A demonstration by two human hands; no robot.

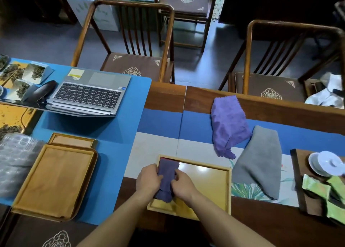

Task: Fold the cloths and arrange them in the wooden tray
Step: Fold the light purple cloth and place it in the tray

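A folded dark purple cloth (167, 172) lies along the left side of the light wooden tray (207, 179) in front of me. My left hand (148, 179) grips its left edge and my right hand (182, 183) pinches its right edge, both low on the cloth. A sliver of red shows under the cloth at the tray's far left corner. A lighter purple cloth (228, 123) lies loosely folded on the blue runner beyond the tray. A grey cloth (261, 159) lies next to it, just right of the tray.
Two more wooden trays (54, 179) sit on the blue mat at left, behind them an open laptop (89, 95). A white lidded cup (326, 162) and green packets (323, 192) stand at right. Wooden chairs (134, 41) line the table's far side.
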